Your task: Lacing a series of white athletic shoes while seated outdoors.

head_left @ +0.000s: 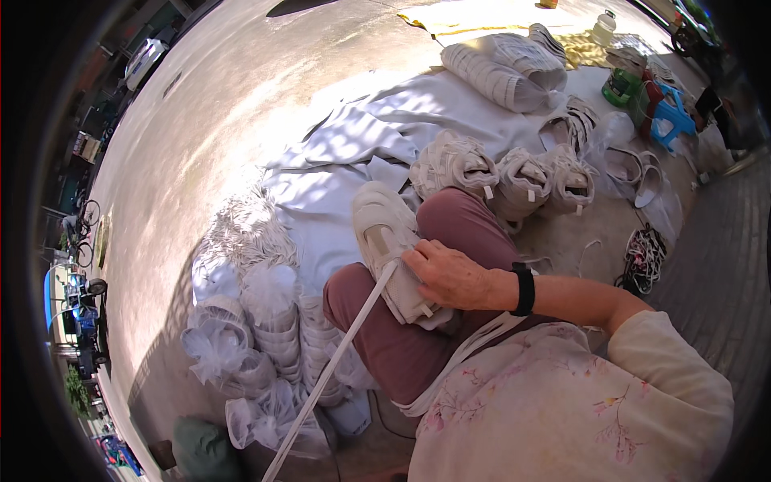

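A pale beige sneaker (384, 241) rests on my lap between my knees, its toe pointing away from me. My right hand (451, 275), with a black band on the wrist, lies over the sneaker's side. Its fingers are pinched together at the lacing, on a flat white shoelace (341, 353); the exact grip is partly hidden. From there the lace runs taut toward the lower left and out of the picture. My left hand is out of view. Beyond my knee stand several similar sneakers (526, 178) close together.
Stacked shoe parts in clear plastic (273, 321) and a heap of white laces (250, 221) lie left. A pale cloth (361, 132) covers the ground ahead, bearing another bundle of shoe parts (490, 72). A blue stool (671, 119), green container (620, 87) and tangled cords (642, 259) are right.
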{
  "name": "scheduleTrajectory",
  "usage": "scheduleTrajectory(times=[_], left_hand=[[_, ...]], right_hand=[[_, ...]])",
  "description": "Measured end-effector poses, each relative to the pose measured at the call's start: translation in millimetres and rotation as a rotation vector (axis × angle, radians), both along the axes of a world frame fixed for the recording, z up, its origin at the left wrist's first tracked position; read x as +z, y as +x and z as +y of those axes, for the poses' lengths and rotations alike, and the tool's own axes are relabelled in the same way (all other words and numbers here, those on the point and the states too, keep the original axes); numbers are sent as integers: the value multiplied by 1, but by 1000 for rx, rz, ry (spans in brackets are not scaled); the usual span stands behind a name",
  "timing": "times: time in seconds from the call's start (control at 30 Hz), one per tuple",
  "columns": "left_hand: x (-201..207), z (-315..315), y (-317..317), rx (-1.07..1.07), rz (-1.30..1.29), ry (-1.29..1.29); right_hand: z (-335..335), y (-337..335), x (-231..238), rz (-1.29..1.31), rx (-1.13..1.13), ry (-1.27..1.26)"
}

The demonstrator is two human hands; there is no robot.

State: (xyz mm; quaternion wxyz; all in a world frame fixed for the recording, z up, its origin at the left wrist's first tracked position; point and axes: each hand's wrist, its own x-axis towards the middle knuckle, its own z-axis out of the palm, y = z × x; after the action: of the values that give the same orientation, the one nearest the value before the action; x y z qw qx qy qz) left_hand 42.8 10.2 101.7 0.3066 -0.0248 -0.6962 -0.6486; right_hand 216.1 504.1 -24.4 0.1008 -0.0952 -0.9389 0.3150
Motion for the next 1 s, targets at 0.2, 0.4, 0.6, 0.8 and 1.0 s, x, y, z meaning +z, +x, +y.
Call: scheduleTrajectory(times=[0.2,0.4,0.6,0.8,1.0], left_hand=[[-20,-3,0,-115,-113,222],[-29,72,23,-248,-275,403],[-63,302,83,-940,-583,143],[-77,344,104,-1087,-447,-253],[-101,341,109,-1002,-160,-546]], right_hand=[[6,-5,-9,-47,-61,-68],[17,-6,35,300,1,-298],[9,3,82,182,104,-661],[-9,-1,66,242,41,-772],[-8,-5,52,219,86,-743]])
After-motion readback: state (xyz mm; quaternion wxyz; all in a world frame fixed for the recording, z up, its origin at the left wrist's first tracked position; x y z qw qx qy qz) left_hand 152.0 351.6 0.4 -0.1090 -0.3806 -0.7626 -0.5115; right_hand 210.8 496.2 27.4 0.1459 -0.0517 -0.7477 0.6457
